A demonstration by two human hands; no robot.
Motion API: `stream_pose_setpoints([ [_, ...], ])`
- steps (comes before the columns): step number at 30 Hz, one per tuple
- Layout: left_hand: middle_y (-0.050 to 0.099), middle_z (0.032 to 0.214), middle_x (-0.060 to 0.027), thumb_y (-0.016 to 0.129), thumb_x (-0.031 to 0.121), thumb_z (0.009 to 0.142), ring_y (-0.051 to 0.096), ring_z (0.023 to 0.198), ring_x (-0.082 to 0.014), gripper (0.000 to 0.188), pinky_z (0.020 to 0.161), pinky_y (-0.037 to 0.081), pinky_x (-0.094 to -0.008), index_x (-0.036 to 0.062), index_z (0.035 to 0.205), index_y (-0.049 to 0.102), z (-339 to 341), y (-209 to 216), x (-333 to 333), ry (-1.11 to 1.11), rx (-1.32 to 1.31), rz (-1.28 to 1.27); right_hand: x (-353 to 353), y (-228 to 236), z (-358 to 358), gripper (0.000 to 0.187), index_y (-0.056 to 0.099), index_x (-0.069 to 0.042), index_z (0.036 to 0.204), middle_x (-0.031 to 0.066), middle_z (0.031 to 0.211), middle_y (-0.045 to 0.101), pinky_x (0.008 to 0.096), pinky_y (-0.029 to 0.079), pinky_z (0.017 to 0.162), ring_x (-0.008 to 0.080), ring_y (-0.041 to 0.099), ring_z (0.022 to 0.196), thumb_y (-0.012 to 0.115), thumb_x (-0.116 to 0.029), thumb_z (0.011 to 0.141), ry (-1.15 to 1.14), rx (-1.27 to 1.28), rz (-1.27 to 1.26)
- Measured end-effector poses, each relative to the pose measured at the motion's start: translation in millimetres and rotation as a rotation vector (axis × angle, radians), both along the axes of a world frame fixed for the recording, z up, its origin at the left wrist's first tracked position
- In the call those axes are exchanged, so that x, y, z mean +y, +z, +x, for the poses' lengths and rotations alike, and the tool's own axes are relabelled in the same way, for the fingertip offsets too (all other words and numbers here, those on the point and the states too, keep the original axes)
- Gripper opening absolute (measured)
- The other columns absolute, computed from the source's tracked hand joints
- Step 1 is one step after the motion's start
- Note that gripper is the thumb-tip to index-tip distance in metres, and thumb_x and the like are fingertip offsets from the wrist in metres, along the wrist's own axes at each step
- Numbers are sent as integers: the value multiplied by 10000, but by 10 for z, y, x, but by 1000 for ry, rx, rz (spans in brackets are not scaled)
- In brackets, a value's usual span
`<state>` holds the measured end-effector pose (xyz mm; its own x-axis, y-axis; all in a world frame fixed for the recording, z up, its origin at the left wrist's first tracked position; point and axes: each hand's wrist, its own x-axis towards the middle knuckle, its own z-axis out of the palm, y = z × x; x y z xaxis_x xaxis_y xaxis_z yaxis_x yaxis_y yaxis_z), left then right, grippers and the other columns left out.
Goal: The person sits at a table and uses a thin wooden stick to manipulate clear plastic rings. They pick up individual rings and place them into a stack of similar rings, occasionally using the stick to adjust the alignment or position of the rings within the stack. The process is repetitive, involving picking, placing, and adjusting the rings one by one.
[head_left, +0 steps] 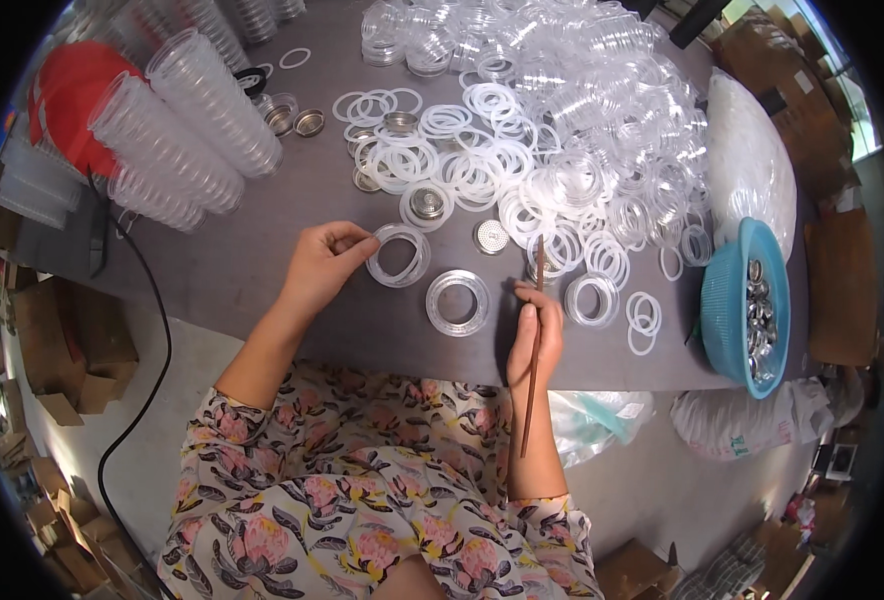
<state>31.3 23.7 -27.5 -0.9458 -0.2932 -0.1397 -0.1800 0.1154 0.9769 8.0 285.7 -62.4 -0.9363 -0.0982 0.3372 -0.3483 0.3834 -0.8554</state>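
On grey table (217,255), L hand (327,260)'s pinching clear plastic ring (419,264), R hand (547,335)'s holding thin brown stick (530,400) (many flat white rings (442,121) seemingly remaining).

Worn: loose floral garment (342,480), pale ground, pink blooms, yellow touches, dark leaves. Sleeves (232,418) in same print, edges near the elbows. Forearms (264,358) bare; left hand (324,260) and right hand (548,335) likewise bare, from where I stand.
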Motion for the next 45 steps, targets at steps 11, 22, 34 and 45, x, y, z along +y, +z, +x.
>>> stream_pose_setpoints([
  [11,560,918,-47,742,150,675,536,826,-207,191,727,405,-346,99,807,615,22,108,148,-127,480,-999,8,12,-5,205,580,30,953,155,1009,605,325,404,874,242,553,968,433,-106,904,-1,19,11],
  [22,576,925,-35,672,85,724,514,966,-246,113,850,366,-368,98,829,634,-445,17,59,-164,529,-862,14,-1,-13,205,580,29,941,163,1006,604,334,404,880,252,552,971,437,-113,903,-8,17,3],
  [34,599,811,-4,661,84,704,546,769,-213,194,665,402,-350,109,895,632,-670,-71,-65,-58,700,-1166,0,26,-10,109,584,-8,901,142,955,633,372,423,837,306,561,913,496,-46,849,-19,83,-29],
  [45,576,890,14,579,129,678,533,806,-155,222,699,407,-323,88,894,610,80,134,608,-537,945,-1202,-5,40,-7,95,582,-4,898,137,929,633,363,435,797,298,563,884,505,-14,844,-32,114,-53],
])
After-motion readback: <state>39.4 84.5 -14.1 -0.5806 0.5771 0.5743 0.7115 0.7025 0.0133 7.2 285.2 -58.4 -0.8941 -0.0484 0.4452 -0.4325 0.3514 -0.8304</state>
